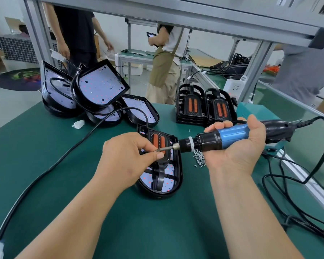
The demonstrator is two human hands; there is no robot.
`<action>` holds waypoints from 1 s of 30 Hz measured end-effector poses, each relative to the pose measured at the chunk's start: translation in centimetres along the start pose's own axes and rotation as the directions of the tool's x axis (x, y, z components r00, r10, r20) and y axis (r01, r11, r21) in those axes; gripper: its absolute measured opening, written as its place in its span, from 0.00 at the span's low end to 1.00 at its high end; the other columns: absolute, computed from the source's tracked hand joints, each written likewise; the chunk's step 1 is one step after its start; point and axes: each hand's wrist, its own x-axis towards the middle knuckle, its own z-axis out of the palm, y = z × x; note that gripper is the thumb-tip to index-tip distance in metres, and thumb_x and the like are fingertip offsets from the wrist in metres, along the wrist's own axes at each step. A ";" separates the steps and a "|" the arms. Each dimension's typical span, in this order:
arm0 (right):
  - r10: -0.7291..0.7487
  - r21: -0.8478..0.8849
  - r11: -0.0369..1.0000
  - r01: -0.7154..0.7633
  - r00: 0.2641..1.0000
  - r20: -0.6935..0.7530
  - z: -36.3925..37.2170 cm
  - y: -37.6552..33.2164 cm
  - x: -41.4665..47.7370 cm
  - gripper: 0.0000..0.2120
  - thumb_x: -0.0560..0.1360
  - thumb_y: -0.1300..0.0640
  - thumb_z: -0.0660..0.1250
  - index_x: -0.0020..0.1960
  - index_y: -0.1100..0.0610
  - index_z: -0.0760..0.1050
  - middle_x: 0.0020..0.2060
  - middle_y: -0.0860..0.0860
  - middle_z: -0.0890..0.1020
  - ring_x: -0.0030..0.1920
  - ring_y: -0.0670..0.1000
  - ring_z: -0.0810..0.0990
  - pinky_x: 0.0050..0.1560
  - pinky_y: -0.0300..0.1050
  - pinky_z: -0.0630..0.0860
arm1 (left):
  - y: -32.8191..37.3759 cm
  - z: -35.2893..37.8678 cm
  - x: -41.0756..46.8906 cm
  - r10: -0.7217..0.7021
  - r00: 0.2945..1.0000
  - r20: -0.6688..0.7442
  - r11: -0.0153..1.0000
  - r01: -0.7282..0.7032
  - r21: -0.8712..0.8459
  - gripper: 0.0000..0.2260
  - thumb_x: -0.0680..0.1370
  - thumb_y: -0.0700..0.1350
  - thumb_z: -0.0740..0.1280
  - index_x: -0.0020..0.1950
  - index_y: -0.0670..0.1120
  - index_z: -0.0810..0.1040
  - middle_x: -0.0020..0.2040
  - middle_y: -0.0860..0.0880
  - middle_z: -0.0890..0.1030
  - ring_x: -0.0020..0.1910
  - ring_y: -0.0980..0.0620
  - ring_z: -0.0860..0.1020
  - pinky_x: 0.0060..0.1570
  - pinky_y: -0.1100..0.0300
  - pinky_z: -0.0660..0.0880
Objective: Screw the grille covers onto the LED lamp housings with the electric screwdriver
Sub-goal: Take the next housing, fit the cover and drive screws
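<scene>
Green counter [64, 184], centre: left grip [127, 161] pinches screw [157, 150] at bit tip; right grip [238, 146] wraps electric screwdriver [232, 134]. Seat screw square on bit before driving into grille cover [165, 165].

Left hand [131, 161]: bare; its back side shows, with knuckles and one short thumbnail.
Right hand [238, 146]: bare; its palm side shows, with creases across the palm and at the wrist.
Left forearm [79, 212]: bare along all the visible length.
Right forearm [247, 212]: bare also, wider toward the lower edge.
Clothing: cannot tell; it is outside the picture.
</scene>
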 end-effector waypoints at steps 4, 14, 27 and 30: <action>-0.003 0.007 1.000 0.003 1.000 0.008 0.0 -0.1 0.0 0.09 0.74 0.51 0.68 0.40 0.53 0.71 0.28 0.50 0.74 0.25 0.50 0.74 0.33 0.41 0.75 | -0.1 -0.1 0.1 -0.002 1.000 -0.024 0.999 0.001 -0.043 0.07 0.69 0.50 0.79 0.33 0.59 0.84 0.34 0.64 0.77 0.36 0.59 0.74 0.37 0.62 0.66; -0.003 0.016 1.000 0.002 1.000 0.026 0.0 -0.3 -0.1 0.09 0.73 0.51 0.68 0.40 0.53 0.71 0.28 0.50 0.74 0.26 0.50 0.74 0.34 0.41 0.75 | 0.2 -0.4 -0.1 0.048 0.999 -0.016 0.996 -0.049 -0.077 0.09 0.68 0.47 0.79 0.33 0.59 0.83 0.36 0.55 0.79 0.37 0.57 0.75 0.37 0.66 0.70; -0.033 -0.079 0.995 0.052 0.975 0.222 0.4 -0.2 -0.8 0.09 0.64 0.51 0.69 0.39 0.53 0.72 0.28 0.49 0.74 0.27 0.50 0.73 0.34 0.40 0.74 | 0.2 -0.5 0.0 0.109 0.991 0.074 0.988 -0.116 0.098 0.13 0.70 0.49 0.78 0.29 0.62 0.80 0.40 0.67 0.77 0.38 0.62 0.74 0.45 0.56 0.68; -0.064 -0.113 0.988 0.103 0.950 0.307 0.5 -0.2 -1.1 0.04 0.64 0.51 0.67 0.35 0.51 0.76 0.28 0.50 0.73 0.27 0.50 0.73 0.35 0.40 0.73 | 0.0 -0.5 0.0 0.127 0.987 0.095 0.988 -0.135 0.073 0.10 0.71 0.50 0.77 0.36 0.65 0.81 0.41 0.62 0.78 0.39 0.58 0.75 0.42 0.57 0.68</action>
